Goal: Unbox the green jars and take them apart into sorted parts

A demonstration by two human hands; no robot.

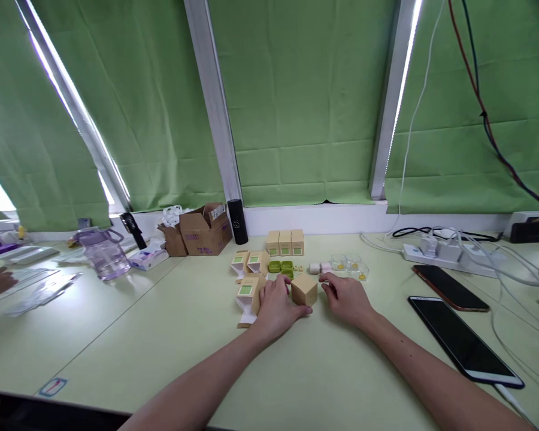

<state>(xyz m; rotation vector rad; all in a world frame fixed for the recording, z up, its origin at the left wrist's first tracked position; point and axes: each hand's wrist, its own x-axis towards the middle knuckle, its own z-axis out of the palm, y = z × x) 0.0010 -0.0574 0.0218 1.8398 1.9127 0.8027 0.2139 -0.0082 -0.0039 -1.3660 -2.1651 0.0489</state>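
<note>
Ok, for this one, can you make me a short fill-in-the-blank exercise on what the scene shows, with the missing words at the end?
1. The tan box nearest the right hand is held by the ____ hand.
2. The row of closed boxes at the back of the table numbers ____.
3. Seen from the camera, the black cylinder stands to the ____ of the brown carton.
4. The shades over the windows are ____ in colour.

Missing words: left; three; right; green.

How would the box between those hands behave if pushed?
The box would probably slide, not roll, given its flat faces. Its cardboard look suggests something light and stiff, though its inside is hidden; hard squeezing might dent it.
</note>
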